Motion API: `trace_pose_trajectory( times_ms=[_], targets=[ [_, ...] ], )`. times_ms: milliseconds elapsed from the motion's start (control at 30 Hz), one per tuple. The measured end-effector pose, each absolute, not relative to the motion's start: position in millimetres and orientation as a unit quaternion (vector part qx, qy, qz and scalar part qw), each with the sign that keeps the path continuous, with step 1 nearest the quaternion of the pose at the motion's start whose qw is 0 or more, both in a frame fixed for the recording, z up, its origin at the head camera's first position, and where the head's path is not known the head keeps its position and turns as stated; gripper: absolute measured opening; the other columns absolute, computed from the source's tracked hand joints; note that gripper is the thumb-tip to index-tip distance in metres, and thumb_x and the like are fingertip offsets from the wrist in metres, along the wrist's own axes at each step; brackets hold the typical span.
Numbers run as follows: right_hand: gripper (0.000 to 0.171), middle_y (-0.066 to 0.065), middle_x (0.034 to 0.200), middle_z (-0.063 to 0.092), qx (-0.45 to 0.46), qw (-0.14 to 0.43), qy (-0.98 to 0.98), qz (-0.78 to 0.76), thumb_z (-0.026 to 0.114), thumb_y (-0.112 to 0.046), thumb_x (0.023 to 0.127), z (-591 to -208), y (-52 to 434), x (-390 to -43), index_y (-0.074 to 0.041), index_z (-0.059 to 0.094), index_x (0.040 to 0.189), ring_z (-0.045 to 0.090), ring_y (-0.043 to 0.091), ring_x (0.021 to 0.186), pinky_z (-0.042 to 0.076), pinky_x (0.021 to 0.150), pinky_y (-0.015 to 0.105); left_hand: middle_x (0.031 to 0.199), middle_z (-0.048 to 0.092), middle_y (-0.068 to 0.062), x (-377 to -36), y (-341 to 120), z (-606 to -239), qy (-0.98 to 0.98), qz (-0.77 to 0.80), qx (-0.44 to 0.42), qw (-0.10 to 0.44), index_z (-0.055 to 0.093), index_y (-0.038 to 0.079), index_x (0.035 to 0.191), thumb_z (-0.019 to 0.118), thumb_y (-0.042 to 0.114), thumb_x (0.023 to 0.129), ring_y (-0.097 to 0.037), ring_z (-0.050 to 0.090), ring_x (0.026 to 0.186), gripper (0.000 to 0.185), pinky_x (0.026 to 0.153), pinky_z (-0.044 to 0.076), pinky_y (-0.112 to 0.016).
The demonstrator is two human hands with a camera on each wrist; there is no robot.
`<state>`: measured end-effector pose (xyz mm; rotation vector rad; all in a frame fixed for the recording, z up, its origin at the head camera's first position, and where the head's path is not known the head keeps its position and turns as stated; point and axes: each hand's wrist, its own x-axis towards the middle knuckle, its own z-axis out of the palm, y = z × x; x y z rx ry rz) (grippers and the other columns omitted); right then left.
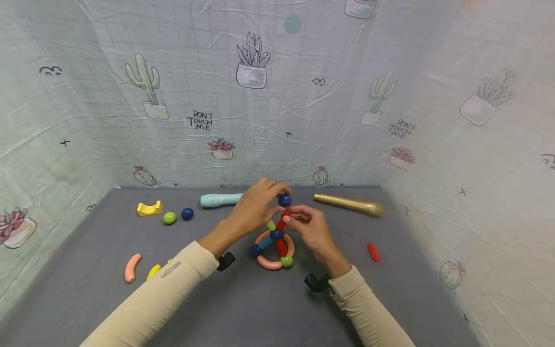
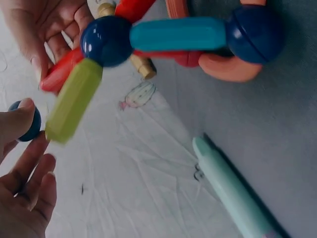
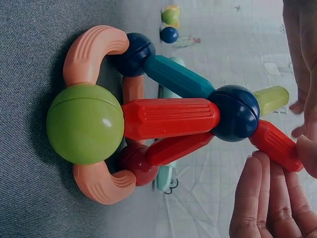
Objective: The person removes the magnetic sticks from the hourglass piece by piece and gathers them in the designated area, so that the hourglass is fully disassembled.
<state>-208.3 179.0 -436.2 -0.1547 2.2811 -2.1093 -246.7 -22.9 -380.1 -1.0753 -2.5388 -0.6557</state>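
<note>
My left hand (image 1: 255,206) pinches a dark blue ball (image 1: 284,200) between thumb and fingers, above the toy frame of rods and balls. With thumb and fingertips my right hand (image 1: 314,232) holds a short red rod (image 3: 277,146) that slants up from the frame's central blue ball (image 3: 235,113). A lime rod (image 2: 74,101) also points up from that ball, its free end near the left fingers. Below, a teal rod (image 3: 181,77) and red rods run down to a base ring of salmon curved pieces (image 3: 94,47), joined by balls, including a green ball (image 3: 86,124) and a red ball (image 3: 140,165).
Back left on the grey tabletop (image 1: 260,308) are a yellow cradle-shaped block (image 1: 149,208), a green ball (image 1: 169,218) and a blue ball (image 1: 187,214). Mint (image 1: 218,200) and gold (image 1: 349,204) microphone-shaped objects lie behind. A red rod (image 1: 373,251) lies right, a salmon curve (image 1: 132,268) left.
</note>
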Motion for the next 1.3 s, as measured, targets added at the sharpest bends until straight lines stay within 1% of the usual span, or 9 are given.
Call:
trace_pose_trajectory(
  times_ms=[167, 400, 567, 633, 733, 900, 967, 1200, 1300],
  targets=[
    [0.026, 0.015, 0.114, 0.078, -0.051, 0.009, 0.740, -0.671, 0.078, -0.012, 0.098, -436.2, 179.1, -206.9, -0.005, 0.075, 0.123, 0.078, 0.022, 0.096, 0.064, 0.091, 0.045, 0.118, 0.068, -0.003, -245.7, -52.7, -381.6, -0.891, -0.255, -0.328, 0.182, 0.072, 0.016, 0.130, 0.083, 0.020, 0.094, -0.025, 0.060, 0.113, 0.038, 0.091, 0.057, -0.044],
    [0.028, 0.014, 0.115, 0.078, -0.055, 0.012, 0.742, -0.668, 0.080, -0.011, 0.096, -436.2, 181.1, -205.7, -0.007, 0.075, 0.123, 0.077, 0.021, 0.096, 0.065, 0.087, 0.036, 0.122, 0.070, -0.009, -249.0, -111.1, -391.1, -0.921, -0.240, -0.259, 0.165, 0.072, 0.011, 0.131, 0.082, 0.021, 0.095, -0.031, 0.059, 0.117, 0.039, 0.095, 0.054, -0.051],
    [0.026, 0.015, 0.114, 0.078, -0.063, 0.010, 0.741, -0.669, 0.079, -0.010, 0.096, -436.5, 183.2, -204.9, -0.008, 0.075, 0.122, 0.076, 0.021, 0.096, 0.063, 0.092, 0.048, 0.119, 0.073, -0.012, -262.0, -149.3, -415.6, -0.943, -0.203, -0.229, 0.134, 0.072, 0.008, 0.130, 0.082, 0.019, 0.095, -0.033, 0.061, 0.114, 0.038, 0.096, 0.053, -0.054],
    [0.027, 0.015, 0.115, 0.078, -0.065, 0.009, 0.740, -0.669, 0.079, -0.010, 0.096, -437.5, 183.5, -205.0, -0.008, 0.074, 0.123, 0.076, 0.021, 0.097, 0.063, 0.093, 0.049, 0.116, 0.074, -0.013, -267.7, -162.8, -427.1, -0.951, -0.186, -0.216, 0.117, 0.072, 0.007, 0.129, 0.083, 0.017, 0.094, -0.033, 0.061, 0.114, 0.038, 0.096, 0.052, -0.055],
    [0.029, 0.015, 0.115, 0.077, -0.070, 0.010, 0.741, -0.667, 0.080, -0.011, 0.096, -439.1, 183.6, -205.2, -0.007, 0.074, 0.124, 0.076, 0.024, 0.099, 0.064, 0.091, 0.043, 0.113, 0.076, -0.013, -273.4, -179.4, -440.8, -0.962, -0.165, -0.198, 0.092, 0.073, 0.006, 0.127, 0.084, 0.015, 0.093, -0.034, 0.061, 0.112, 0.037, 0.094, 0.052, -0.056],
    [0.029, 0.018, 0.114, 0.077, -0.075, 0.010, 0.745, -0.663, 0.080, -0.010, 0.096, -439.6, 183.7, -204.8, -0.008, 0.074, 0.124, 0.076, 0.033, 0.101, 0.064, 0.088, 0.036, 0.111, 0.077, -0.013, -281.1, -195.4, -453.7, -0.972, -0.136, -0.184, 0.063, 0.073, 0.007, 0.123, 0.085, 0.014, 0.091, -0.033, 0.060, 0.107, 0.035, 0.088, 0.051, -0.055],
    [0.029, 0.018, 0.115, 0.077, -0.077, 0.009, 0.745, -0.662, 0.080, -0.010, 0.096, -440.0, 183.4, -205.1, -0.009, 0.074, 0.124, 0.076, 0.032, 0.101, 0.064, 0.087, 0.034, 0.109, 0.077, -0.013, -283.9, -198.8, -456.5, -0.974, -0.123, -0.184, 0.056, 0.073, 0.007, 0.122, 0.085, 0.012, 0.090, -0.033, 0.060, 0.105, 0.034, 0.087, 0.050, -0.055],
    [0.030, 0.018, 0.116, 0.077, -0.069, 0.014, 0.745, -0.663, 0.081, -0.012, 0.095, -439.3, 182.1, -205.6, -0.009, 0.074, 0.124, 0.076, 0.022, 0.097, 0.063, 0.094, 0.047, 0.105, 0.077, -0.013, -288.6, -202.7, -463.2, -0.976, -0.086, -0.189, 0.059, 0.074, 0.008, 0.120, 0.087, 0.013, 0.088, -0.032, 0.057, 0.098, 0.035, 0.081, 0.050, -0.053],
    [0.030, 0.017, 0.116, 0.077, -0.070, 0.013, 0.750, -0.658, 0.081, -0.011, 0.095, -439.4, 182.0, -205.0, -0.010, 0.074, 0.124, 0.075, 0.021, 0.097, 0.063, 0.092, 0.041, 0.110, 0.075, -0.017, -285.2, -198.4, -462.6, -0.976, -0.075, -0.189, 0.080, 0.074, 0.009, 0.120, 0.088, 0.016, 0.087, -0.036, 0.057, 0.103, 0.036, 0.083, 0.050, -0.055]
  ],
)
